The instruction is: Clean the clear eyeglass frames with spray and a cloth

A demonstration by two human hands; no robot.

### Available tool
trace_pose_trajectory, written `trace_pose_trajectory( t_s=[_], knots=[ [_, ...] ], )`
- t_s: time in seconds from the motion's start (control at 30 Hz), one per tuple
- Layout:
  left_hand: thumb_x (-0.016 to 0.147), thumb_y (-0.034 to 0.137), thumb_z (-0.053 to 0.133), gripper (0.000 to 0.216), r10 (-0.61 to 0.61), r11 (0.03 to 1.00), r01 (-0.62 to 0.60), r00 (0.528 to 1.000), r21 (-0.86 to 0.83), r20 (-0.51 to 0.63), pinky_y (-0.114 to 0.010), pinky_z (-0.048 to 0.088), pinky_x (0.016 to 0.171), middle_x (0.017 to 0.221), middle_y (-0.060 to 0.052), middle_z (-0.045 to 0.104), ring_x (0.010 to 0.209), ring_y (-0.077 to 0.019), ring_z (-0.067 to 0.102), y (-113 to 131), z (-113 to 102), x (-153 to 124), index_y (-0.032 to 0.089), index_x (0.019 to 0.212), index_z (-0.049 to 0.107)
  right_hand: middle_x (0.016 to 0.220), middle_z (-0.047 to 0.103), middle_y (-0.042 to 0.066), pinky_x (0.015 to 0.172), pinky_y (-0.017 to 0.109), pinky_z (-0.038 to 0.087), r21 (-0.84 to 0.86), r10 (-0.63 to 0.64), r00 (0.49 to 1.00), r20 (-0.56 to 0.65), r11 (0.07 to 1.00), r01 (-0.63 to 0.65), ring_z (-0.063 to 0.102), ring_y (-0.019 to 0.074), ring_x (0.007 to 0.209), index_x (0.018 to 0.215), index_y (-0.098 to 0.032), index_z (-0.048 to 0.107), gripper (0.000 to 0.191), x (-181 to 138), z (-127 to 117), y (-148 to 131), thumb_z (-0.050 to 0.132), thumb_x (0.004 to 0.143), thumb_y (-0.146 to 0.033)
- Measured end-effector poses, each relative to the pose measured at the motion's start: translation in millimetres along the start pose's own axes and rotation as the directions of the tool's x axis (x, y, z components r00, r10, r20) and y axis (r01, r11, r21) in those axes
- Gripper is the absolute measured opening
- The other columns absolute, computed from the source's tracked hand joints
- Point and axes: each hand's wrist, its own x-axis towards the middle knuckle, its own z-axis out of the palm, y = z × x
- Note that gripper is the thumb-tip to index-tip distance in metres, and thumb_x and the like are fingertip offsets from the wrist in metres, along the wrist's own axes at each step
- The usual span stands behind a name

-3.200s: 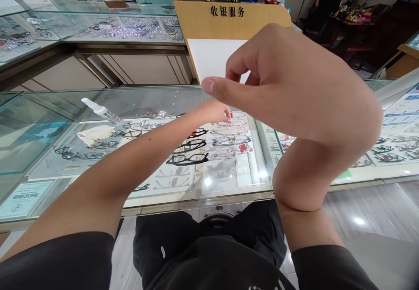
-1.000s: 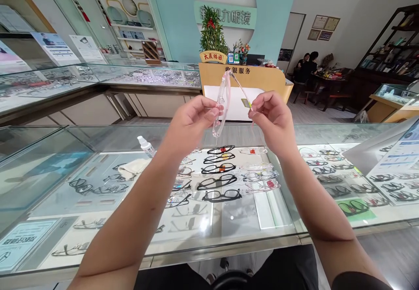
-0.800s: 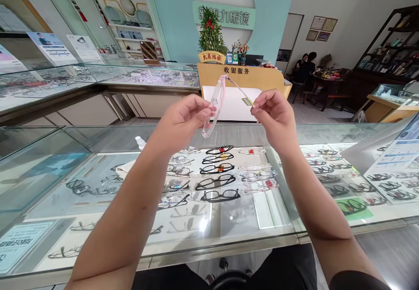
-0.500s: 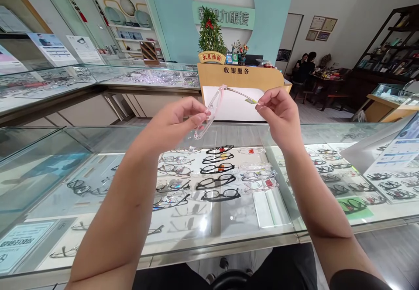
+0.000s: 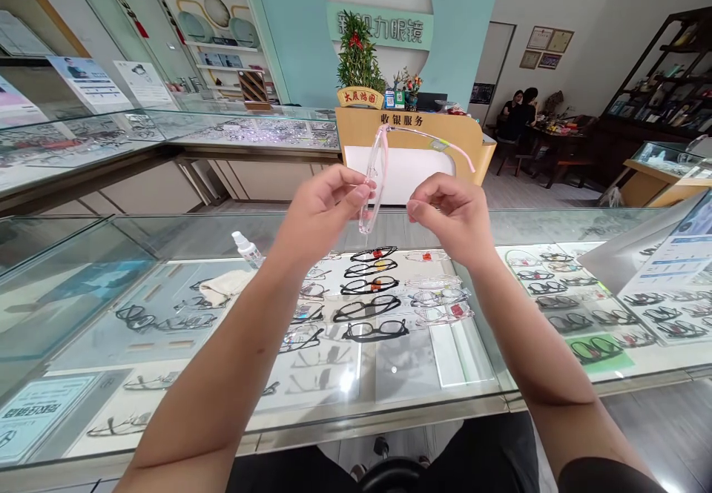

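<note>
My left hand (image 5: 334, 207) pinches a pair of clear and pink eyeglasses (image 5: 383, 152) by the front frame, holding it up above the glass counter. The frame is nearly edge-on, and one temple with a yellow-green tag stretches to the right, its pink tip free. Just right of the lower frame, my right hand (image 5: 453, 215) is closed, thumb and fingertips together, apart from the glasses. Whether anything thin is between those fingers I cannot make out. Below both hands, black-framed glasses (image 5: 370, 285) and clear-framed glasses (image 5: 442, 296) lie in rows in the showcase.
A white spray bottle (image 5: 246, 247) and a beige cloth (image 5: 225, 287) rest on the counter (image 5: 400, 410) left of my forearm. More glasses fill the right case (image 5: 561, 300). Beyond stands a wooden cashier desk (image 5: 439, 128) with a plant. Two people (image 5: 520, 115) sit at the back right.
My right hand has let go of the temple tip and moved down and left, toward the frame. The glasses have turned more upright and shifted right. The bottle and cloth have come into view.
</note>
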Motion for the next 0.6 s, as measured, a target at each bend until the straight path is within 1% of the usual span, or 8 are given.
trace_pose_trajectory(
  t_s=[0.1, 0.2, 0.27, 0.33, 0.4, 0.5, 0.6],
  knots=[
    [0.083, 0.066, 0.094, 0.051, -0.019, 1.0, 0.02, 1.0, -0.01, 0.013, -0.034, 0.069, 0.076, 0.105, -0.01, 0.079, 0.095, -0.0215, 0.074, 4.0, 10.2, -5.5, 0.02, 0.099, 0.077, 0.065, 0.07, -0.005, 0.065, 0.031, 0.048, 0.089, 0.103, 0.994, 0.026, 0.99, -0.105, 0.061, 0.012, 0.062, 0.076, -0.024, 0.07, 0.016, 4.2, -0.8, 6.1, 0.079, 0.088, -0.025],
    [0.082, 0.064, 0.095, 0.049, -0.035, 0.999, 0.036, 0.999, -0.041, 0.04, -0.033, 0.069, 0.076, 0.108, -0.01, 0.08, 0.099, -0.0219, 0.074, 6.1, 15.4, -9.2, 0.021, 0.099, 0.078, 0.063, 0.07, -0.005, 0.064, 0.03, 0.05, 0.227, 0.171, 0.982, 0.076, 0.956, -0.184, 0.062, 0.0118, 0.06, 0.076, -0.024, 0.069, 0.015, 7.6, -4.4, 9.4, 0.078, 0.088, -0.025],
    [0.083, 0.063, 0.095, 0.048, -0.044, 0.997, 0.046, 0.998, -0.056, 0.053, -0.033, 0.069, 0.077, 0.11, -0.01, 0.08, 0.101, -0.022, 0.075, 6.7, 16.9, -11.0, 0.021, 0.1, 0.079, 0.06, 0.067, -0.006, 0.059, 0.028, 0.047, 0.35, 0.205, 0.97, 0.129, 0.906, -0.238, 0.058, 0.0111, 0.056, 0.075, -0.025, 0.067, 0.016, 8.7, -5.7, 10.1, 0.076, 0.088, -0.025],
    [0.085, 0.062, 0.094, 0.046, -0.055, 0.997, 0.058, 0.997, -0.054, 0.057, -0.033, 0.069, 0.079, 0.11, -0.009, 0.081, 0.099, -0.0214, 0.075, 7.3, 17.5, -12.5, 0.022, 0.101, 0.079, 0.055, 0.059, -0.008, 0.053, 0.027, 0.041, 0.461, 0.23, 0.954, 0.19, 0.837, -0.294, 0.048, 0.0096, 0.048, 0.075, -0.025, 0.064, 0.016, 9.3, -5.7, 10.3, 0.074, 0.087, -0.024],
    [0.087, 0.062, 0.093, 0.045, -0.062, 0.997, 0.065, 0.997, -0.044, 0.055, -0.034, 0.069, 0.08, 0.108, -0.008, 0.081, 0.096, -0.0209, 0.075, 8.4, 18.4, -13.9, 0.022, 0.102, 0.078, 0.051, 0.053, -0.01, 0.05, 0.027, 0.036, 0.537, 0.242, 0.937, 0.251, 0.771, -0.343, 0.039, 0.0083, 0.043, 0.076, -0.025, 0.063, 0.013, 9.8, -4.9, 10.3, 0.072, 0.086, -0.024],
    [0.085, 0.064, 0.092, 0.047, -0.055, 0.998, 0.057, 0.997, -0.041, 0.051, -0.035, 0.07, 0.08, 0.108, -0.009, 0.08, 0.098, -0.0221, 0.075, 10.4, 22.6, -15.8, 0.022, 0.1, 0.078, 0.054, 0.053, -0.008, 0.051, 0.027, 0.035, 0.569, 0.262, 0.917, 0.302, 0.722, -0.394, 0.039, 0.0087, 0.045, 0.075, -0.024, 0.061, 0.013, 10.6, -3.3, 10.5, 0.07, 0.085, -0.026],
    [0.086, 0.064, 0.092, 0.046, -0.035, 0.999, 0.037, 0.998, -0.037, 0.053, -0.036, 0.07, 0.08, 0.105, -0.008, 0.079, 0.097, -0.0217, 0.075, 10.2, 29.7, -18.0, 0.022, 0.099, 0.077, 0.057, 0.053, -0.007, 0.054, 0.028, 0.038, 0.539, 0.299, 0.914, 0.273, 0.739, -0.403, 0.041, 0.01, 0.049, 0.074, -0.025, 0.057, 0.02, 11.0, -1.4, 11.5, 0.072, 0.085, -0.032]
  ],
)
